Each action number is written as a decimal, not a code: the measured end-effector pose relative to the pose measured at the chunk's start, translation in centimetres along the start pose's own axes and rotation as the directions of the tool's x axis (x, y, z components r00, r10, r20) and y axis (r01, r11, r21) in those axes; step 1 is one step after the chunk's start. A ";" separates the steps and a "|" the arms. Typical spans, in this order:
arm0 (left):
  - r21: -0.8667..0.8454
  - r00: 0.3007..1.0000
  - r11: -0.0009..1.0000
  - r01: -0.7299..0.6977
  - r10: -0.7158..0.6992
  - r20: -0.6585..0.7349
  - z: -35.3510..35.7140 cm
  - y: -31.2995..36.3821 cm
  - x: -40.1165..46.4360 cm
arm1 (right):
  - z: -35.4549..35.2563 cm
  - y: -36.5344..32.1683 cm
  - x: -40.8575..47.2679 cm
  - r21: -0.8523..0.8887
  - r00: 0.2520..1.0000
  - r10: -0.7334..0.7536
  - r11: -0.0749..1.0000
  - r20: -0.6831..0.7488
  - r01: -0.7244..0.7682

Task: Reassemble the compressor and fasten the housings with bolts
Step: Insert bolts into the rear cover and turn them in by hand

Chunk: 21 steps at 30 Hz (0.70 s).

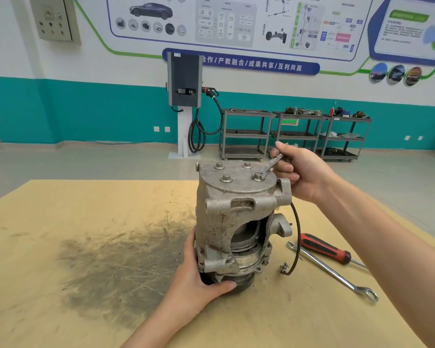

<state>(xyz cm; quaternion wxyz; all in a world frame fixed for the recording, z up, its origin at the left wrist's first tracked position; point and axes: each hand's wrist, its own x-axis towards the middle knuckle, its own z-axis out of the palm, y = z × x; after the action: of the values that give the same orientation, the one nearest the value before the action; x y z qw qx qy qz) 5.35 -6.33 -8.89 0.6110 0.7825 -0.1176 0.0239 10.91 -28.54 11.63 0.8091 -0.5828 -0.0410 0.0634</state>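
Showing four bolts (226, 177), one compressor (236, 222), two wrenches (332, 271).

Bright, even overhead room light; shadows under the compressor (236, 222) and forearms are faint and soft. Centre is sharp, wall posters (226, 21) soft and unreadable. Wide-angle bends the teal wall band (86, 116) and workbench (60, 247) edges.

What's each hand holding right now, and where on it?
Right hand grips the wrench by its handle end, its ring end seated on the front-right bolt. Left hand grips the compressor low on its left side, by the base.
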 end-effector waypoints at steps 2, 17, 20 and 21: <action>-0.001 1.000 1.000 -0.004 0.004 0.003 0.0 0.0 0.0 | -0.4 1.3 -0.6 0.054 0.991 -0.116 0.991 -0.069 0.119; 0.007 1.000 1.000 0.013 -0.013 0.005 -0.1 0.7 -0.1 | -0.5 3.7 -1.7 0.146 0.960 -0.241 0.954 -0.139 0.261; 0.003 1.000 1.000 0.010 -0.010 0.005 -0.1 0.7 -0.2 | -0.3 3.2 -1.5 0.135 0.976 -0.188 0.970 -0.112 0.203; 0.004 1.000 1.000 0.008 -0.008 0.003 -0.1 0.7 -0.2 | -0.2 3.0 -1.4 0.135 0.980 -0.171 0.974 -0.101 0.184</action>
<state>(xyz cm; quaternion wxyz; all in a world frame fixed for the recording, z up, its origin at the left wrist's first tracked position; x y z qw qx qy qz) 5.02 -6.36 -8.23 0.6094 0.7842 -0.1152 0.0204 9.44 -28.05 8.74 0.8523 -0.5194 -0.0524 -0.0322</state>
